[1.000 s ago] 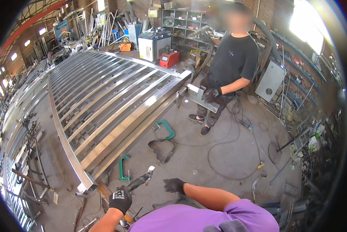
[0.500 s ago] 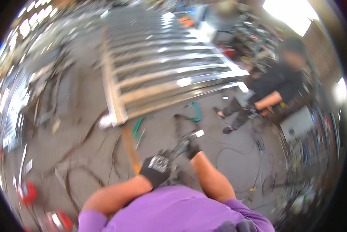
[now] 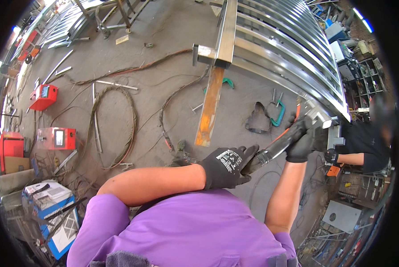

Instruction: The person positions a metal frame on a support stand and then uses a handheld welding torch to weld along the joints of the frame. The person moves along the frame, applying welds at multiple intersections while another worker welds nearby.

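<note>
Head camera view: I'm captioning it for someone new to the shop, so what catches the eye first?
Two black-gloved hands, left hand and right hand, grip a dark handled tool at centre right. Above them a large metal bar frame fills the upper right. Red machines stand on the floor at left.

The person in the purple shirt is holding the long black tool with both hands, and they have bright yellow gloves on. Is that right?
Not quite. The head view shows the gloves are black, not yellow. The rest holds: the person in the purple shirt grips the long black tool with both hands, the left hand at its near end and the right hand further up.
</note>
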